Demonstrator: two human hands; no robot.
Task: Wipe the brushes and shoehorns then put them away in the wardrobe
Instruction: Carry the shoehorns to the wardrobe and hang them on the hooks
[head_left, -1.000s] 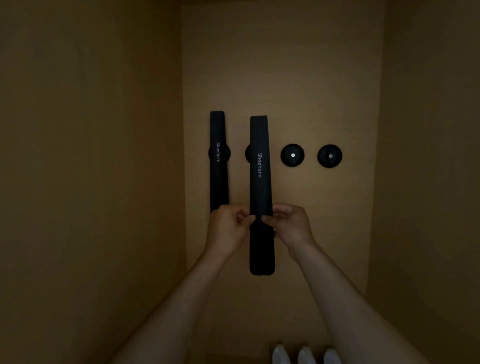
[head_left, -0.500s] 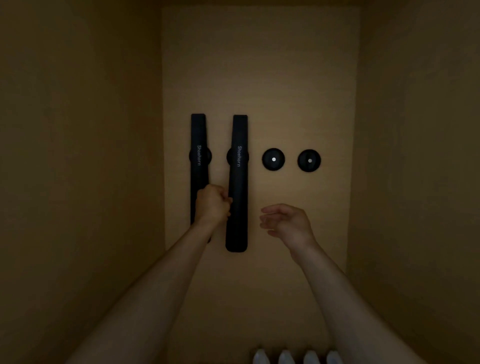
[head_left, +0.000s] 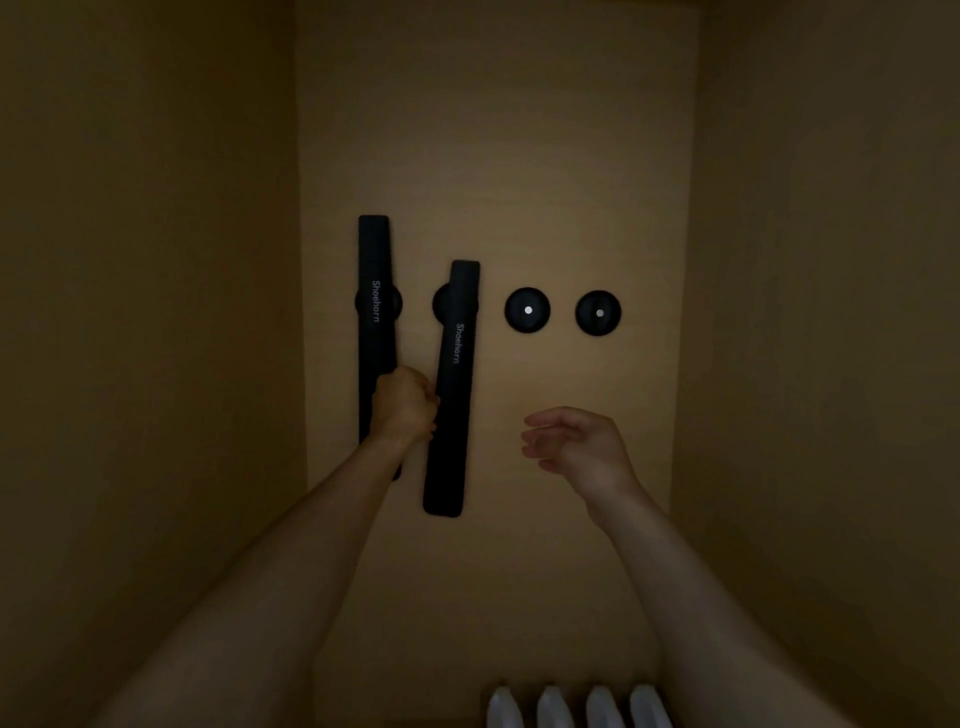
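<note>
Head view looks into a dim wardrobe (head_left: 498, 130) with tan walls. On its back panel, one black shoehorn (head_left: 375, 291) hangs upright on the leftmost round black holder. Just right of it, a second shoehorn (head_left: 453, 389) leans slightly, its top tipped right, overlapping the second round holder (head_left: 441, 304). The left hand (head_left: 404, 410) is curled in a fist around the left edge of this second shoehorn near its middle, grasping it. The right hand (head_left: 576, 444) floats apart to the right, fingers loosely bent, holding nothing. Two more round holders (head_left: 527, 310) (head_left: 598, 313) sit bare further right, each with a pale centre dot. Four white rounded shapes (head_left: 576, 706) show at the bottom edge; what they are is unclear.
</note>
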